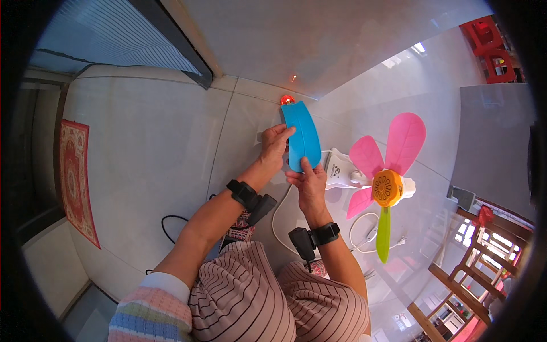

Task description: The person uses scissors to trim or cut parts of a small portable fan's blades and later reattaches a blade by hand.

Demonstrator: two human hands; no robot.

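Observation:
My left hand [275, 144] and my right hand [310, 185] hold a blue fan blade [305, 134] between them, thumbs on its face. The left grips its left edge, the right its near end. A faint rib runs along the blade's curved length. To the right is a small fan with a white base [337, 176] and an orange-yellow hub [387, 188]. Several pink blades [406, 142] and one green blade [384, 235] spread from the hub. Fingers behind the blue blade are partly hidden. Each wrist wears a black strapped device.
A white cord [276, 219] with a plug [400, 241] lies on the tiled floor [154, 142]. A small glowing red object [288, 100] sits by the wall ahead. A red patterned mat [78, 176] is at left, wooden furniture [473, 268] at right, red plastic stools [494, 54] far right.

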